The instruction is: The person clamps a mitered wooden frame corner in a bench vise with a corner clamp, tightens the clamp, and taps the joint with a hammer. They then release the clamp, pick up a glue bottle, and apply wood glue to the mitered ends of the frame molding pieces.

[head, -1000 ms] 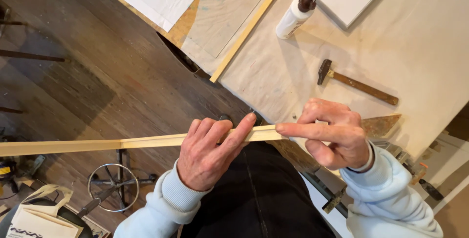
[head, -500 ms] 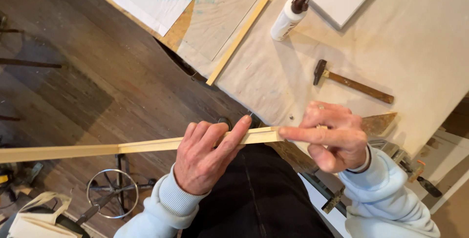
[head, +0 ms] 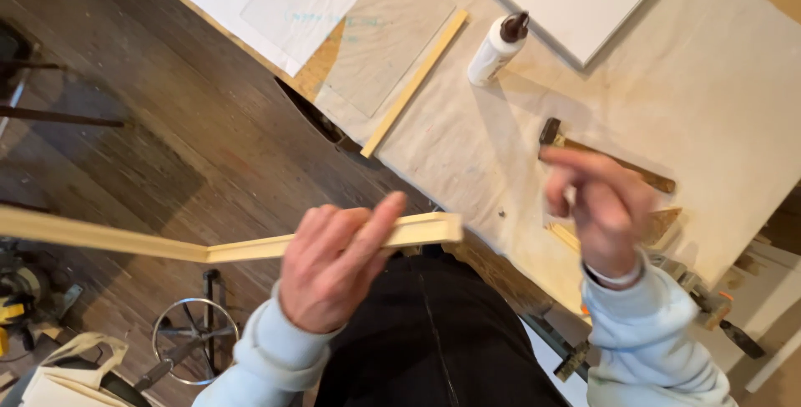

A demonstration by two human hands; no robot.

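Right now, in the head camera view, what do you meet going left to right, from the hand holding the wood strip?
Left hand gripping the long wood strip → glue bottle → right hand, lifted off the strip.

A pale yellowish wood strip was seen, and a second strip of the same light tone. The worktop was covered in cream cloth marked with faint stains. A white glue bottle was topped by a dark brown cap. The hammer was shown with a dark head and brown handle. Light blue sleeves and a dark brown plank floor were noted.
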